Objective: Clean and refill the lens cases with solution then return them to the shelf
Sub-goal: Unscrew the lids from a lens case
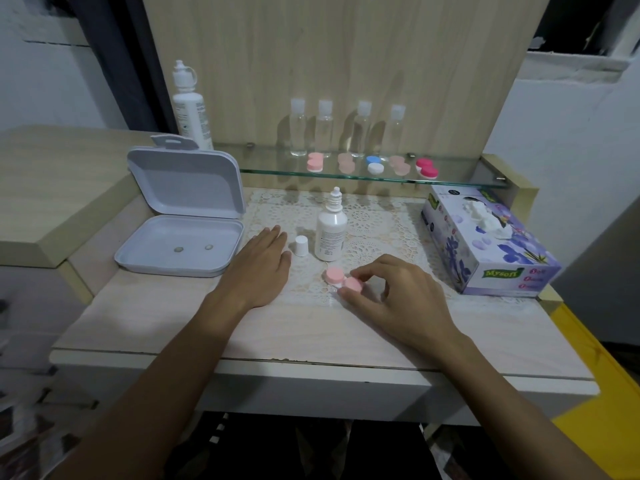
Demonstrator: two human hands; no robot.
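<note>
Nearest the counter [311, 327] edge, the right hand [398, 299] pinches one pink cap of the lens case [343, 279] between thumb and fingertips, likely to twist it; the case sits on the lace mat. The left hand [263, 268] lies flat and relaxed beside it, holding nothing, probably bracing. Just behind stand the uncapped solution bottle [331, 233] and its white cap [301, 245], within easy reach. An open grey box [183, 216] and the tissue box [485, 244] hem in the sides. Beyond, the glass shelf [270, 169] carries more cases.
</note>
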